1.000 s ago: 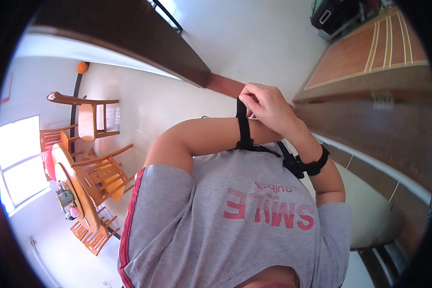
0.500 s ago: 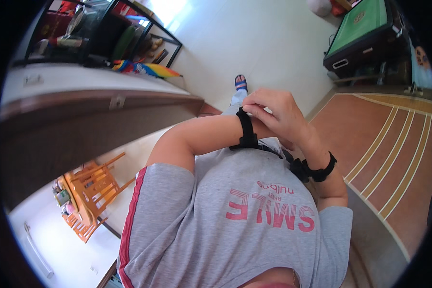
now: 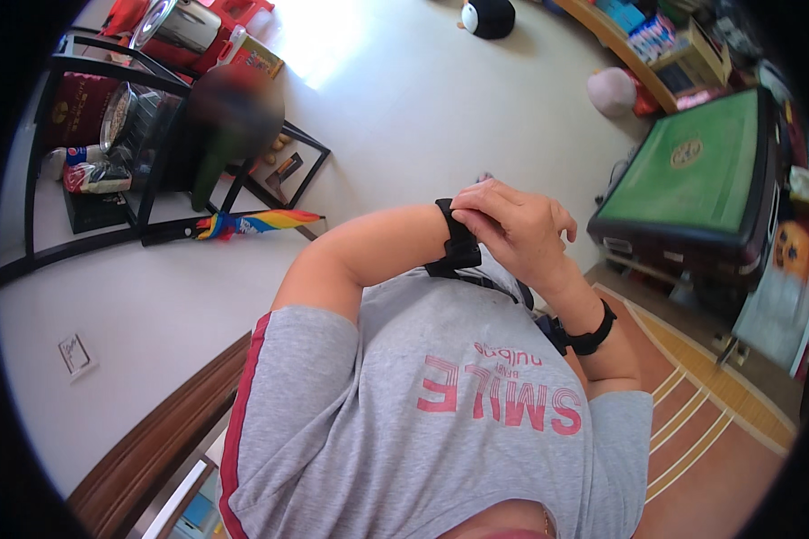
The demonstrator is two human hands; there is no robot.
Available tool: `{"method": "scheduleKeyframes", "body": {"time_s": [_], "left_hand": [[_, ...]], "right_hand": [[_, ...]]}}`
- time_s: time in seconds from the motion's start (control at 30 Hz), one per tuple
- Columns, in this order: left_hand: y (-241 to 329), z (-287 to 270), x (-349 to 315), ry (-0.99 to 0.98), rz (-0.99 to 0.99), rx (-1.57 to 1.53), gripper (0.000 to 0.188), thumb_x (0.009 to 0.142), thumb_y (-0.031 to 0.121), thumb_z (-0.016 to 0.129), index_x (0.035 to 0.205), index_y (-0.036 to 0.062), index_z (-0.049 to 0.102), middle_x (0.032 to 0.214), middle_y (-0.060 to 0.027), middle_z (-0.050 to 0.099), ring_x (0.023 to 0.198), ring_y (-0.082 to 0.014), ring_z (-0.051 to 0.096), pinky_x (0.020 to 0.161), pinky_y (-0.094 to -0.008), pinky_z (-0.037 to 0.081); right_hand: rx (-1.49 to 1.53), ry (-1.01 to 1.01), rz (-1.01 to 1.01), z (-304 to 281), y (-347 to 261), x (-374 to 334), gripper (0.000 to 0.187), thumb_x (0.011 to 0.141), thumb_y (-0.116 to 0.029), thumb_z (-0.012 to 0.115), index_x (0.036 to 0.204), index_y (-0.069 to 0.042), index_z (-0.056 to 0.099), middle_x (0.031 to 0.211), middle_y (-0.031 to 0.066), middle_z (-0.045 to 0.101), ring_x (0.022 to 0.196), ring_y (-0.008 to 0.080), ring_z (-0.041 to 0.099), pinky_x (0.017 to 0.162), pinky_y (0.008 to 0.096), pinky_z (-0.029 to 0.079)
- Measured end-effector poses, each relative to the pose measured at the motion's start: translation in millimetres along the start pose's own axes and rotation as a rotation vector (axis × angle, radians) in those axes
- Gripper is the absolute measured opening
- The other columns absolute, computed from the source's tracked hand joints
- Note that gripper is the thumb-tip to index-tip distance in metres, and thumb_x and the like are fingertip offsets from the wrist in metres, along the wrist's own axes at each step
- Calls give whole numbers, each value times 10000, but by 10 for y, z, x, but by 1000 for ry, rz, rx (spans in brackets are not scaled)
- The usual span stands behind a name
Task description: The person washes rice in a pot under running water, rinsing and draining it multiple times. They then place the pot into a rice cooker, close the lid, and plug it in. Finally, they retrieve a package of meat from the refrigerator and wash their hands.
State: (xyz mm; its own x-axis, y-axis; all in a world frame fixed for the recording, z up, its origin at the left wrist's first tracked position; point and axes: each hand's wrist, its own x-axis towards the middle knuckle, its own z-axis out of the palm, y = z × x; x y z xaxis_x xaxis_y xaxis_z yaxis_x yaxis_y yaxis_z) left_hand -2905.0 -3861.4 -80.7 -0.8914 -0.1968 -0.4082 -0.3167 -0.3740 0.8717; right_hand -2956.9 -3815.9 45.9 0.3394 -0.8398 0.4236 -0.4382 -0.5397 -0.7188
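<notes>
My right hand (image 3: pixel 517 229) reaches across in front of my body, its thumb and index finger pinched on the upper edge of a black wrist strap (image 3: pixel 461 235). That strap is wrapped around my left wrist and carries a small dark box. My left forearm (image 3: pixel 391 238) lies bent across my belly; the left hand itself is hidden behind the right one. A second black strap (image 3: pixel 595 337) circles my right wrist, with a dark box on its inner side. Both arms are held close to my grey T-shirt (image 3: pixel 476 359).
At left, a black metal rack (image 3: pixel 144 202) holds jars and packages; a rainbow umbrella (image 3: pixel 261 223) lies by it. A green-topped table (image 3: pixel 692 162) stands at right, near a woven mat (image 3: pixel 692 431). A penguin-like toy (image 3: pixel 488 18) sits on the floor ahead.
I have moved forward: the brown wooden edge at left has slid back, and the rack and green-topped table are nearer. My right hand is still pinching the strap, its other fingers slightly more spread.
</notes>
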Motion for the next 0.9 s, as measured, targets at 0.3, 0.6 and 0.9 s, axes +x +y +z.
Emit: {"method": "scheduleKeyframes", "body": {"time_s": [0.3, 0.6, 0.9], "left_hand": [[1411, -2053, 736, 293, 172, -92, 415, 924, 357, 644, 1265, 123, 606, 1131, -56, 624, 1037, -180, 602, 980, -318, 446], [1886, -4231, 803, 634, 39, -172, 428, 984, 392, 582, 1315, 121, 598, 1171, -47, 664, 1058, -153, 625, 926, -338, 488], [2315, -6841, 611, 878, 330, -98, 313, 963, 318, 617, 1194, 117, 679, 1028, -71, 712, 941, -157, 669, 851, -341, 524]], "right_hand": [[73, -146, -396, -563, 1695, 1852, 208, 822, -130, 737, 1010, -47, 707, 1040, 114, 712, 946, 294, 693, 856, 416, 550], [193, -414, -488, -236, 2734, 3741, 306, 819, -227, 729, 1073, -84, 635, 1127, 86, 650, 1033, 275, 649, 1045, 498, 453], [289, -543, -464, 401, 3565, 6133, 588, 718, -146, 759, 1263, -20, 578, 1093, 162, 607, 1020, 351, 602, 921, 455, 514]]}}
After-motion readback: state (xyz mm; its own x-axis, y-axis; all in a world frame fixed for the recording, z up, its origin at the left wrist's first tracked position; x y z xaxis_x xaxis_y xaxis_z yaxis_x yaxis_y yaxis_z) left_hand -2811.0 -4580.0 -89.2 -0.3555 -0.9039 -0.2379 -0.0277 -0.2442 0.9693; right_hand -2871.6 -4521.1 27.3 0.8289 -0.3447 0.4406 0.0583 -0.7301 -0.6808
